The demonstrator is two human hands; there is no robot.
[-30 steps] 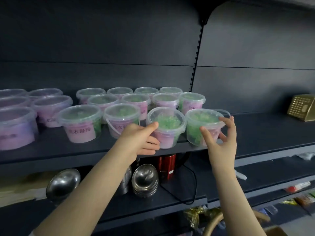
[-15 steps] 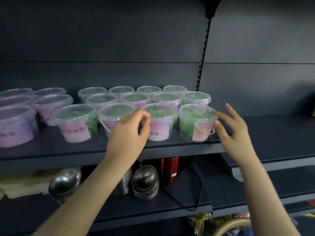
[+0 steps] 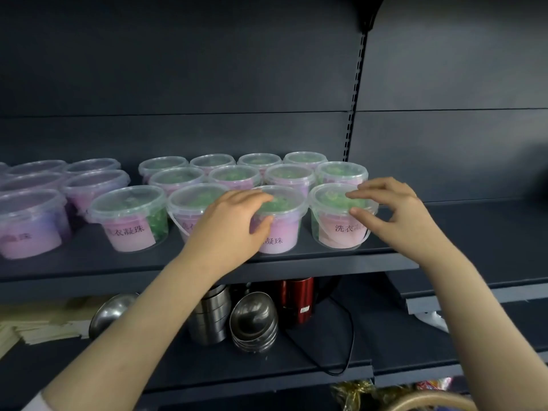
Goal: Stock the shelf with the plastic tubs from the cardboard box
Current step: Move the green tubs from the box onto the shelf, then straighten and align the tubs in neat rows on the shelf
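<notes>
Dark shelf holds three rows of clear green-filled plastic tubs; left hand clasps one front tub, right hand pinches the end tub; box unseen.

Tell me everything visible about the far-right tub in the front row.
The tub is round clear plastic with a clear lid on and a handle hanging down. Green beads and a printed pink label show through. It stands upright near the shelf edge, beside the next tub; the right hand pinches its lid rim.

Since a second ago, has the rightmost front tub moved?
Yes. The rightmost front tub has shifted left, lining up under the slotted upright.
</notes>
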